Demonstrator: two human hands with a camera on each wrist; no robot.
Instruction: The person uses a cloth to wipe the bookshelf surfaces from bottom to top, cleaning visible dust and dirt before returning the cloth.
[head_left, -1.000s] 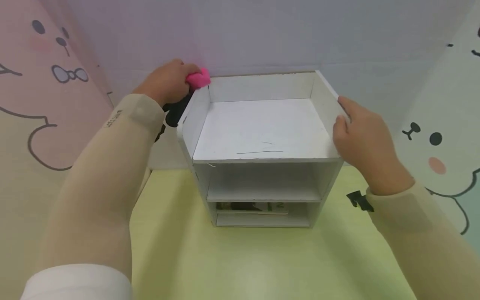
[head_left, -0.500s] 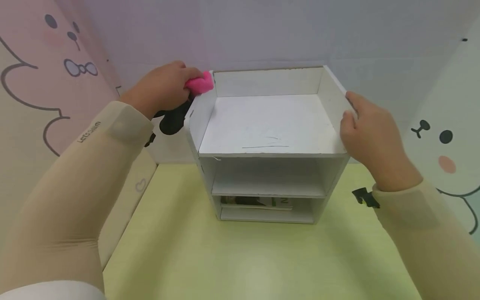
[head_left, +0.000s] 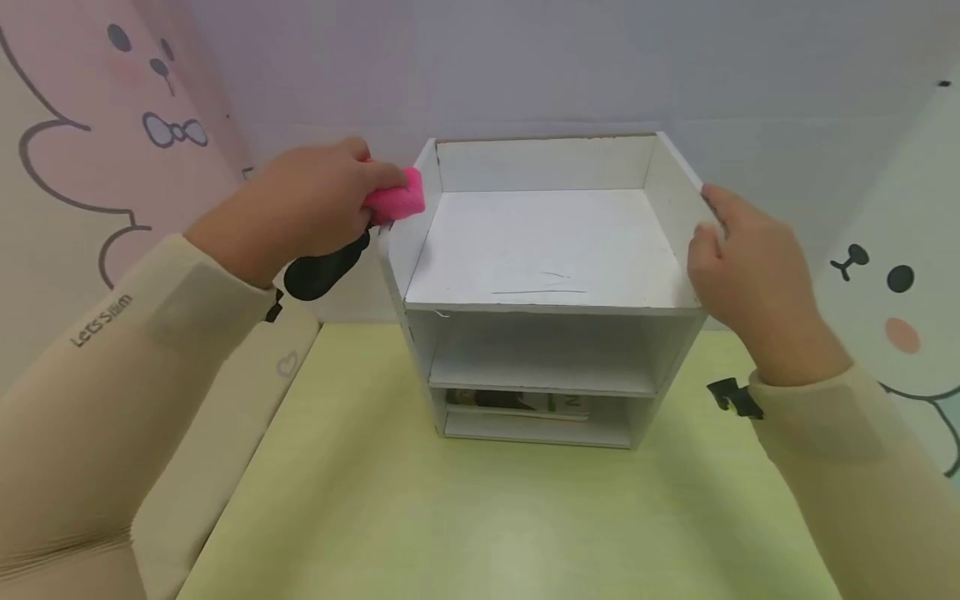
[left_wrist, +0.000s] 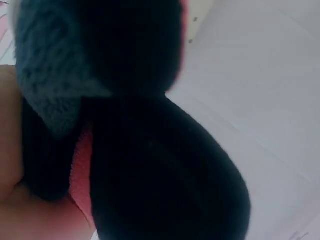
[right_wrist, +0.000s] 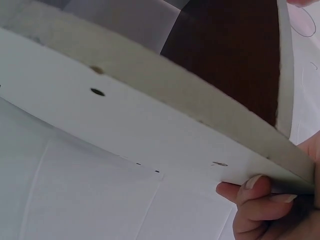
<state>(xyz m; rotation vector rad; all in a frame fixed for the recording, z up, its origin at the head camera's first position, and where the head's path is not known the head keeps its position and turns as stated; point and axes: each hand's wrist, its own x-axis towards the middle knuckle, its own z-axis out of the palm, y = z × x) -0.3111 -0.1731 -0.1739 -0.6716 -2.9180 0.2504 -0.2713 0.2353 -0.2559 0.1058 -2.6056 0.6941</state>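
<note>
A white wooden desk shelf [head_left: 555, 242] stands in the middle of the head view, with an open top tier and two lower compartments. My left hand [head_left: 303, 204] grips a bright pink fuzzy cloth [head_left: 396, 198] at the top edge of the shelf's left side panel. A dark rounded soft piece [head_left: 324, 271] hangs below that hand. In the left wrist view, dark fuzzy material [left_wrist: 165, 170] fills much of the frame, and a pink strip shows beside it. My right hand [head_left: 757, 275] holds the right side panel's edge; its fingers [right_wrist: 260, 200] curl against the panel's outer face.
Printed booklets [head_left: 525, 403] lie in the lowest compartment. The shelf stands on a yellow-green table [head_left: 487, 517]. Behind it rises a pale wall [head_left: 547, 67], with printed panels at the left [head_left: 187, 200] and right [head_left: 885, 208].
My left hand has drawn the pink cloth forward along the left panel's top edge, from the back corner toward me. The right hand keeps its hold. The head view has shifted slightly.
</note>
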